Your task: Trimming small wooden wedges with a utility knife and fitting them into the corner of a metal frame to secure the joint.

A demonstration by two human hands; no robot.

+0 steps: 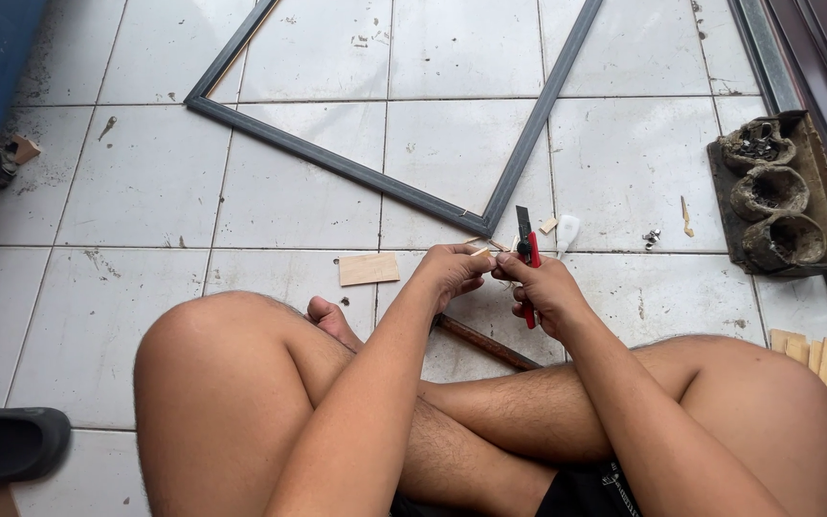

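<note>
Gripping a red utility knife (528, 257) in closed right hand (540, 287), left hand (452, 271) pinching what seems a thin wood sliver (480, 252)

We have one view only, from a camera worn on the head, looking steeply down and forward over crossed legs to a white tiled floor (145, 191). We sit close to the left hand (452, 271) and right hand (543, 287), near mid-picture. Farther ahead, toward the top edge, a dark frame (356, 172) lies flat on the tiles.
</note>
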